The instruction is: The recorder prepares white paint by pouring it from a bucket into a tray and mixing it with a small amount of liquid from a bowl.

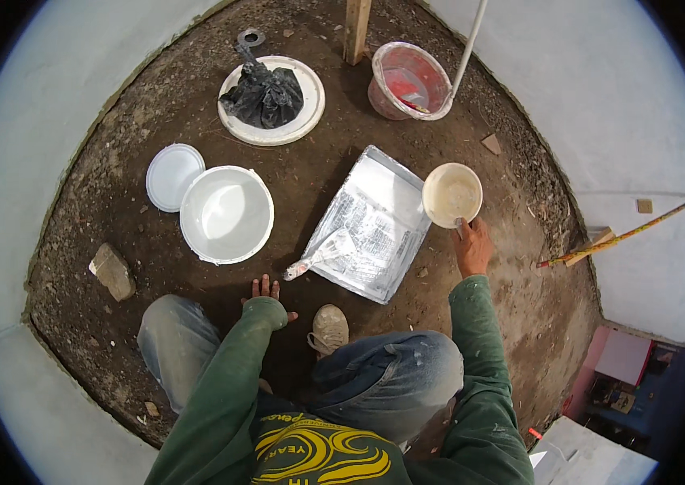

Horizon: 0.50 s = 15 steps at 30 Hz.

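My right hand [474, 246] is closed on the short handle of a cream-coloured dipper [452, 194], beside the right edge of a paint tray [375, 218]. Dried-looking residue coats the dipper's inside. White paint smears the silvery tray, and a paint-covered brush [334, 248] lies across its lower left corner, handle outward. My left hand [268, 293] is open with fingers apart, low over the soil near my knee. It holds nothing and is nearest the brush handle and a white bucket [227, 250]. The bucket is uncovered with white paint inside; a round white lid [173, 179] lies beside it.
A tied black bag [266, 97] rests on a white round lid [310, 121] at the back. Right of it are a wooden post [356, 32], a reddish tub [407, 81] and a white pole [469, 48]. A stone [112, 272] lies left; pale walls surround the dirt floor.
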Tool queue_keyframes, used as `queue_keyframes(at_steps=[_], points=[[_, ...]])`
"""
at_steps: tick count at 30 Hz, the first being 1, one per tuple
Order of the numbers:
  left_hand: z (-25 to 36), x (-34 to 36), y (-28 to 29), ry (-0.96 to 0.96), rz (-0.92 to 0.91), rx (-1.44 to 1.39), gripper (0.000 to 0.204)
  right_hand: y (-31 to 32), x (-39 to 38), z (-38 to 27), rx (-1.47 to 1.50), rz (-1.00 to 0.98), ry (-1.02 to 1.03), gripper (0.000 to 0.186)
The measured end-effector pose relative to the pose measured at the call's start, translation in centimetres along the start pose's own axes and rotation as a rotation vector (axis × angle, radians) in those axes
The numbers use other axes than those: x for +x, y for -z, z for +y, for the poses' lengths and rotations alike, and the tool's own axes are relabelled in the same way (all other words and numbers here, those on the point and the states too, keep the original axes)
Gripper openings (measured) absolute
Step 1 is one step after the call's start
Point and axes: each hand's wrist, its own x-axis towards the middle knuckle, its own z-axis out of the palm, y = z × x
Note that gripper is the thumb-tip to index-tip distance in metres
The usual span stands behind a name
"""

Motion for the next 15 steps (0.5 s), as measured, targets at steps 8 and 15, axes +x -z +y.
queue_keyframes(at_steps=[8,15], points=[[0.3,-0.1,0.6,0.027,-0.053,0.020,0.107,0.2,1.6,0.3,-0.073,-0.156,0.160,0.026],[0.9,0.6,0.6,0.054,-0.081,0.055,0.107,1.7,3.5,1.0,-0.138,-0.221,0.313,0.022]])
